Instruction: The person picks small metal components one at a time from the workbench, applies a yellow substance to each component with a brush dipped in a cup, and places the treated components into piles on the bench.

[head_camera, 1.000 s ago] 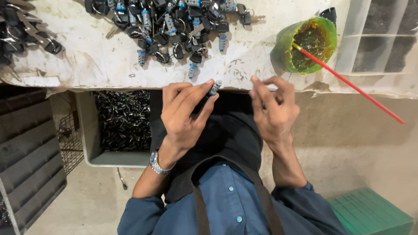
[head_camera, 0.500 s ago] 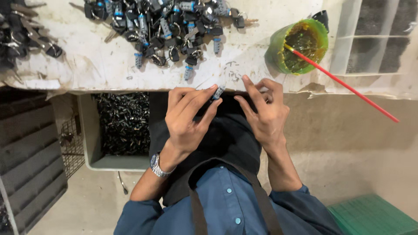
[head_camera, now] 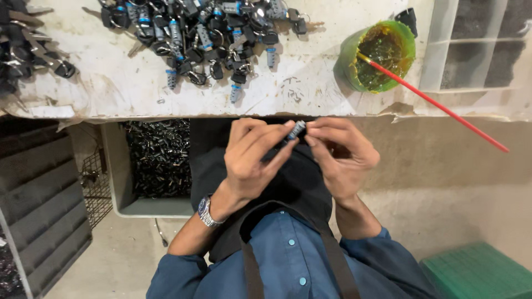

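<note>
A: Where's the small part?
B: The small dark cylinder sits between both hands, just below the front edge of the counter and above the person's lap.

A: And the grip on it?
B: The left hand has its fingertips closed on the cylinder from the left; the right hand pinches it from the other side, fingers curled narrow. 2 hands, 1 part, thumbs nearly touching.

A: What's about them?
B: A wristwatch on the left wrist, blue shirt sleeves, and a dark apron under the hands. On the counter beyond, a heap of dark lock parts with keys and blue bands. To its right, a green cup of yellowish grease with a red stick leaning out toward the right.

A: Below the counter?
B: A grey bin full of small dark pieces, left of the left forearm. A green crate stands low on the right.
</note>
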`<state>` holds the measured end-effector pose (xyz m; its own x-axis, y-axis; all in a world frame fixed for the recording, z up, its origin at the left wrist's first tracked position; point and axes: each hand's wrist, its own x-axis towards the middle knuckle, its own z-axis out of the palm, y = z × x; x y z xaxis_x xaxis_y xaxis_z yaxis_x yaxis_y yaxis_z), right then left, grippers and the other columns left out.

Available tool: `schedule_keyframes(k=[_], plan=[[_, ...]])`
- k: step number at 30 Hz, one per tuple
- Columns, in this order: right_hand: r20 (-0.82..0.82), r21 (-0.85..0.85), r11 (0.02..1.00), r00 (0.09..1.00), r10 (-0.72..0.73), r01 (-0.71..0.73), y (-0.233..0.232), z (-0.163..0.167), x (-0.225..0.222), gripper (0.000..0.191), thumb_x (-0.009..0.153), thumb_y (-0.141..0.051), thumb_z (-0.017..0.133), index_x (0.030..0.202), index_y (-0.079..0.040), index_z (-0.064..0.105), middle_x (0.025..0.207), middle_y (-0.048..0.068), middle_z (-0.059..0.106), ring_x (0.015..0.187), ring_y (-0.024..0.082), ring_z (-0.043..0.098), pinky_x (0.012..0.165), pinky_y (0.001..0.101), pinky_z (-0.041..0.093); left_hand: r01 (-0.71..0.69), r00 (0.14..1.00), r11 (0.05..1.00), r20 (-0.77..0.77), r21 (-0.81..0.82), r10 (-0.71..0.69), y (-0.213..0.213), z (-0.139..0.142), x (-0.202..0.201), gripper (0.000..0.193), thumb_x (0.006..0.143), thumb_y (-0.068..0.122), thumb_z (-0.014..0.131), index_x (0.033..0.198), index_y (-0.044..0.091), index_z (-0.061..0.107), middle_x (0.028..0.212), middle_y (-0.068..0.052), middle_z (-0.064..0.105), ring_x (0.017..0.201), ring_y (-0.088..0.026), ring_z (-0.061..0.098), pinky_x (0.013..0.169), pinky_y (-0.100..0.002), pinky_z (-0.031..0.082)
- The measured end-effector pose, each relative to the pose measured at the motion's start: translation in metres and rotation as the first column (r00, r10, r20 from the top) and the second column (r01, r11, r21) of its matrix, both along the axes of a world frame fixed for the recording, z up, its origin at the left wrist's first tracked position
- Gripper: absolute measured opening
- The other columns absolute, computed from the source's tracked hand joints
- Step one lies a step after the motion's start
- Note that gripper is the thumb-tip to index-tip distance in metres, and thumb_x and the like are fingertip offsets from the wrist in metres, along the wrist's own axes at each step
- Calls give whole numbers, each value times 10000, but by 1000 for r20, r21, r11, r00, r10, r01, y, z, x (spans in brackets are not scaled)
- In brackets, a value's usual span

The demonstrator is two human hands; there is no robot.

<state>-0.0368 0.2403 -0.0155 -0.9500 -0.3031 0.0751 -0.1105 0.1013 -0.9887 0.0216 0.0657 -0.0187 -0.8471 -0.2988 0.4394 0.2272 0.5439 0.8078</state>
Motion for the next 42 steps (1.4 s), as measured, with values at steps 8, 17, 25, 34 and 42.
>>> schedule_keyframes(k=[8, 17, 25, 34, 42], plan=[[86, -50, 998, 996, 29, -24, -8, 0, -2, 166, 947, 133, 740, 1069, 32, 690, 1148, 143, 714, 915, 68, 652, 715, 175, 506, 2, 999, 997, -43, -74, -6, 3, -5, 2, 396, 818, -9, 900, 1167, 29, 716, 1058, -44, 702, 900, -240, 607, 813, -366, 488], [-55, 143, 989, 998, 35, -26, 2, -2, -2, 190, 903, 120, 800, 1033, 17, 709, 1062, 139, 752, 807, 37, 623, 655, 166, 461, -18, 989, 911, -140, -411, -43, -5, -5, 4, 390, 849, 21, 880, 1210, 0, 734, 1141, -70, 711, 938, -227, 598, 844, -383, 500], [10, -102, 951, 956, -292, 291, 29, -14, -28, 143, 1084, -144, 702, 1157, -33, 651, 884, 55, 652, 599, 43, 471, 471, 174, 316, 24, 999, 998, -36, -50, -26, -2, -3, 6, 380, 821, 48, 919, 1153, 42, 732, 1020, -41, 712, 926, -238, 616, 863, -380, 497], [78, -483, 673, 793, -604, 560, 110, -23, -50, 297, 1157, -312, 595, 1096, -21, 601, 823, 136, 639, 566, 212, 511, 398, 296, 277, -88, 994, 992, 64, -90, 94, 5, 7, -1, 362, 813, 74, 909, 1137, 57, 749, 999, -55, 746, 965, -245, 620, 966, -401, 418], [354, -628, 633, 891, -285, 453, 108, -34, -19, 337, 1210, -335, 515, 1049, -46, 580, 788, 112, 613, 488, 132, 399, 442, 256, 247, -111, 987, 994, 119, -5, 111, -5, 18, -5, 363, 840, 149, 914, 1164, 119, 753, 1013, 24, 733, 979, -180, 603, 996, -351, 322]])
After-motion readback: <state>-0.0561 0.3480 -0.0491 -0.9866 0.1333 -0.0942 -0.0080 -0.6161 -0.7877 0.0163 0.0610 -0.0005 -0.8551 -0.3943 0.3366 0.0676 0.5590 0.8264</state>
